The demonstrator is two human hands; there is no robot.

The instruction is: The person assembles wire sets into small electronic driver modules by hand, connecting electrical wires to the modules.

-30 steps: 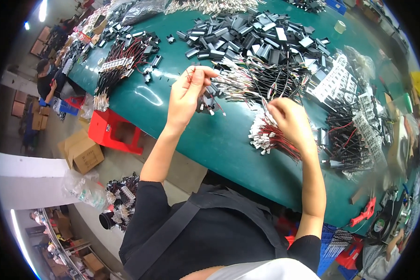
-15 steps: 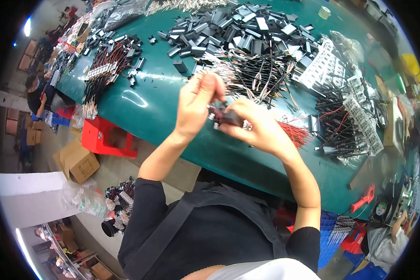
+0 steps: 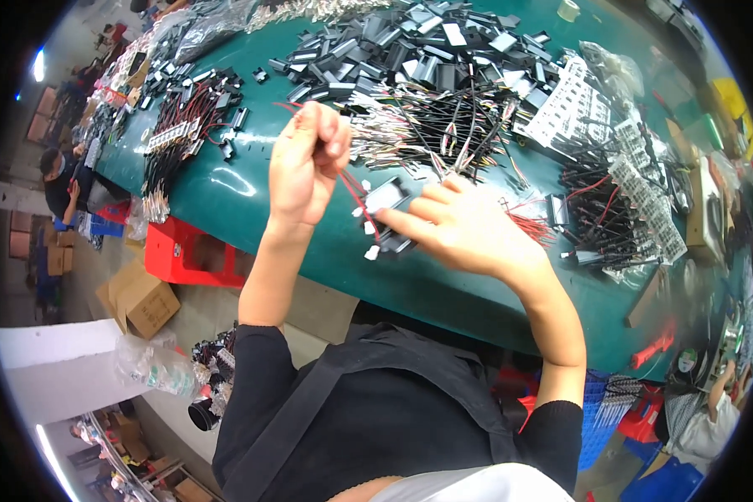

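My left hand [image 3: 304, 163] is raised over the table with its fingers pinched around thin red wires [image 3: 351, 189]. The wires run down from it to small white connectors [image 3: 371, 251] beside a black plastic housing [image 3: 400, 243]. My right hand [image 3: 477, 224] grips that housing, with one finger stretched over it to the wires; its underside is hidden by the hand. A pale, shiny face [image 3: 386, 197] shows at the upper part of the piece. Just beyond my hands lies a heap of black cables with stripped, light-coloured ends [image 3: 443, 125].
Dark housings [image 3: 418, 50] are piled at the back of the green table [image 3: 309, 259]. Bundled red and black wires [image 3: 176, 125] lie at left, more cables [image 3: 602, 209] and white perforated sheets [image 3: 569, 100] at right. A red stool [image 3: 188, 255] stands by the left edge.
My left hand has moved left and up, away from the right hand, drawing the red wires out. The right hand has shifted slightly right, and the housing with its white connectors is more exposed.
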